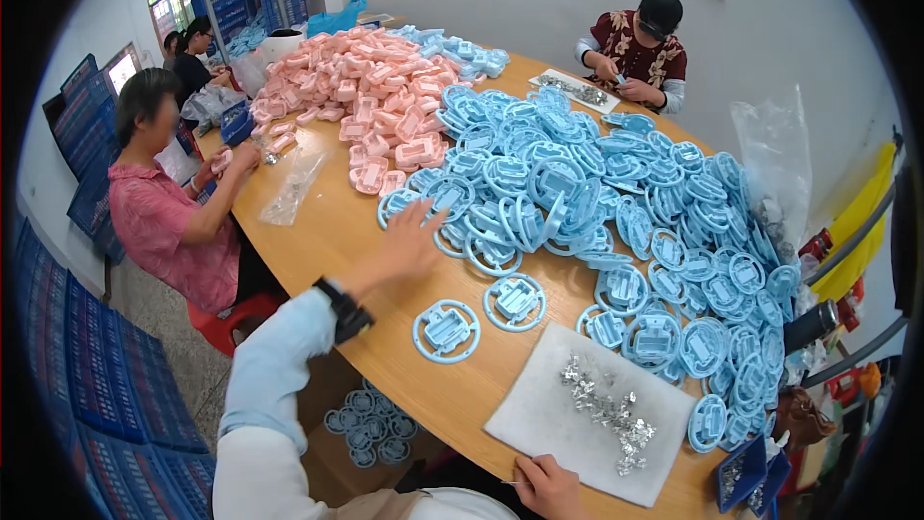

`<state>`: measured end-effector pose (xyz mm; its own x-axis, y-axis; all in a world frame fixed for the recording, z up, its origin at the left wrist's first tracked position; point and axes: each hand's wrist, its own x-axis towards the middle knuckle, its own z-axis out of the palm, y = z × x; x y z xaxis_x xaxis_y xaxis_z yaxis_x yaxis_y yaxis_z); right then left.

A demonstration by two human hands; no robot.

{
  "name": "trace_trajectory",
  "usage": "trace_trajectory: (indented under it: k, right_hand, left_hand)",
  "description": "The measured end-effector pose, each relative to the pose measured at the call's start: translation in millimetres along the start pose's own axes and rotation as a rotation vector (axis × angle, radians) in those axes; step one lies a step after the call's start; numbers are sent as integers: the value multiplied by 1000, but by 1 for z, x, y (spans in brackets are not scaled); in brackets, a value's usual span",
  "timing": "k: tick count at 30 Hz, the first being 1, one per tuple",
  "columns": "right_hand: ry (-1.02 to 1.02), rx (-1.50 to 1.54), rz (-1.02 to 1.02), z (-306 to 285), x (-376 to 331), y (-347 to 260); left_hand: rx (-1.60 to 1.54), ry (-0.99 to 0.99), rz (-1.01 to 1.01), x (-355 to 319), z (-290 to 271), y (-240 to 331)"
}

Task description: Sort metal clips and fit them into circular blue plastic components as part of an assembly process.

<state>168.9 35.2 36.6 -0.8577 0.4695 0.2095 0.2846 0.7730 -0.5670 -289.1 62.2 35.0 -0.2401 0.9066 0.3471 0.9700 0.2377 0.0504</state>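
While a co-worker (173,217) sits at far left, a heap of pink cases (371,87) covers the table (308,260) beyond. Left hand (409,243): fingers spread apart over the near edge of the blue heap (568,178); cannot tell whether it touches. Two blue rings (447,330) with boxed middles lie flat on bare table, slightly right of that hand and nearer the body. Right hand (551,487): fingers curled, at the near edge of a white pad (539,395) bearing loose metal clips (606,409); cannot tell whether clamped on anything. Judgement: rings probably light, stiff plastic, a little slippery, weakest at the thin band; pinch by the outer rim. Unclear: left fingers blurred; thin line at right fingertips too small to identify; lower layers of blue heap hidden.
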Motion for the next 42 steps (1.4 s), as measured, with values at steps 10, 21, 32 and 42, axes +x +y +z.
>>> trace_trajectory:
  k: [10,21,32,42]
  right_hand:
    - [18,-1,55,-3,1,1]
    - [35,4,25,3,3,8]
    - [-12,46,17,-3,0,1]
    - [17,84,6,1,-4,6]
  left_hand:
    - [-239,321,-15,43,20,-28]
    - [-425,138,-249,-6,0,-4]
    - [14,-209,377,116,18,73]
    - [66,195,395,79,-15,47]
